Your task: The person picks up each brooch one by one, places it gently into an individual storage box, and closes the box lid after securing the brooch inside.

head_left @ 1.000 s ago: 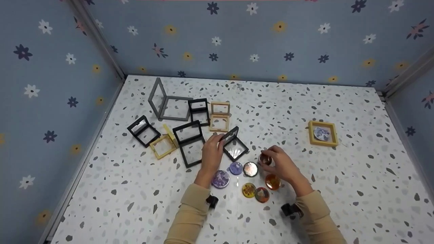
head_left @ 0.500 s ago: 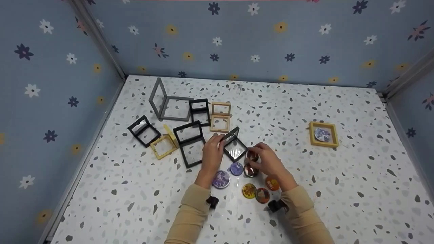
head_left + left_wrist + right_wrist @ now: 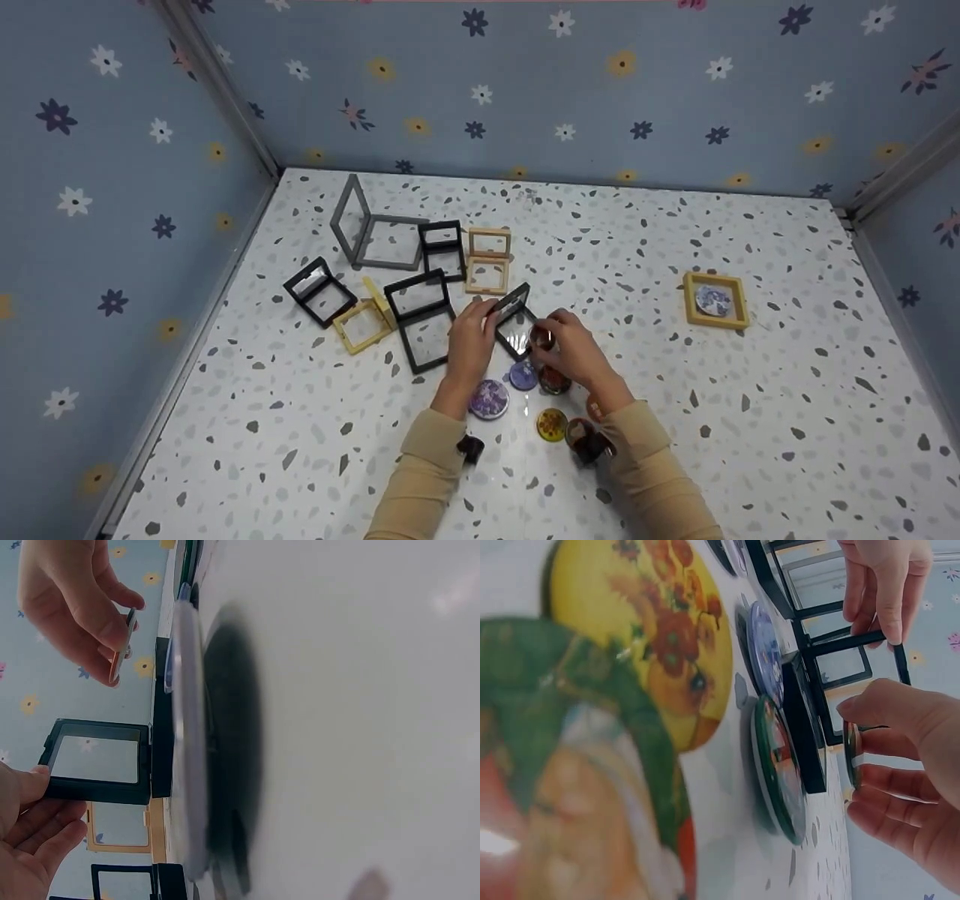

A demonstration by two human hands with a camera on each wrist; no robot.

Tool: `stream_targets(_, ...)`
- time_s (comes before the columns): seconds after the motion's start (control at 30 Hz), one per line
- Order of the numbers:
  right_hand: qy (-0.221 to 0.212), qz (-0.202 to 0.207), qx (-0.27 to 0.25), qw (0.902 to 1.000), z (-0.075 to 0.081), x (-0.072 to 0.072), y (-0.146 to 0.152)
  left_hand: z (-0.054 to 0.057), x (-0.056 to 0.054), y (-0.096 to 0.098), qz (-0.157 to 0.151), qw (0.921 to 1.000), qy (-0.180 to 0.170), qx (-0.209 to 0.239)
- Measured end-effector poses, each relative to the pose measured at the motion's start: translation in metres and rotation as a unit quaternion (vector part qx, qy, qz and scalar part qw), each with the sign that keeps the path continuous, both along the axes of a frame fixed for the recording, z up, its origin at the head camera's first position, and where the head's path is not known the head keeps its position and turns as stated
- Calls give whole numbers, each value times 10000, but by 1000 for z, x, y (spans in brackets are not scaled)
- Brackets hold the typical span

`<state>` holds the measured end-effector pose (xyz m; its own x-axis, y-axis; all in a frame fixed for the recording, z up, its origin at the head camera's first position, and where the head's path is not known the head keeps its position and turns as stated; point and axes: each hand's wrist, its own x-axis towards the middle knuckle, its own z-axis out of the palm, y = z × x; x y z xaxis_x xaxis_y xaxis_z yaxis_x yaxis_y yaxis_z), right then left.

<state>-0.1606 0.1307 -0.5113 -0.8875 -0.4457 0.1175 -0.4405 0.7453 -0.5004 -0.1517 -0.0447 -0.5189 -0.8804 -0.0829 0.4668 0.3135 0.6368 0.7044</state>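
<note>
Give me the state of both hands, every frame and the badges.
Left hand: gripping a frame lid
Right hand: pinching a badge above the table
Gripped black frame: open
Other three black frames: open
Gray frame: open
Tan frame: open
Left yellow frame: open
Right yellow frame: patterned badge inside; open or shut unclear
Loose badges: lying on the table

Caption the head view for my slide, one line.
Left hand holds the raised lid of an open black frame; right hand pinches a round disc close to it.
</note>
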Motion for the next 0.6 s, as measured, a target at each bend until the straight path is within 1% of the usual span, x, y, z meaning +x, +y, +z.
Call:
stream_targets(0.2,273,-29,-71,9996,-4,-6,-10,0,0,1,63,9999,-19,-78)
stream_targets(0.33,408,96,-258,9988,-6,-10,-15,0,0,0,35,10000,-52,-75)
stream_targets(0.47,427,155,-227,9987,-8,-12,-19,-1,0,0,17,10000,-38,-85)
stream_targets(0.6,355,106,-143,9992,-9,-13,-23,-2,-1,0,24,10000,-33,-84)
